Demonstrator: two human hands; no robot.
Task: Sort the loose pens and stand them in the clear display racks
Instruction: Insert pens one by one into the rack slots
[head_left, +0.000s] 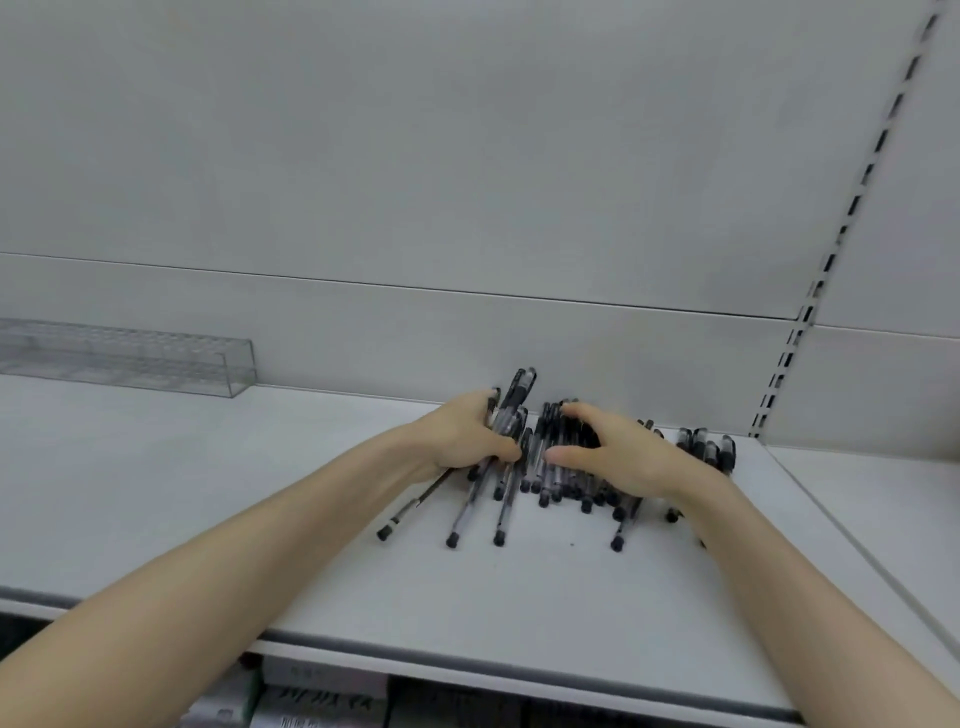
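Forearms reach from the shelf's (260, 493) front edge toward its back edge. Left hand (462, 436): fingers and thumb curled round a bundle of black-capped pens (506, 415), far ends raised off the shelf. Right hand (623, 457): thumb and forefinger spread, resting on the loose pile of pens (558, 480) just beside it. Pile lies right of centre, near the back edge. Clear display rack (130, 358): back edge, left end, well apart from the pens; only rows of holes discernible in it.
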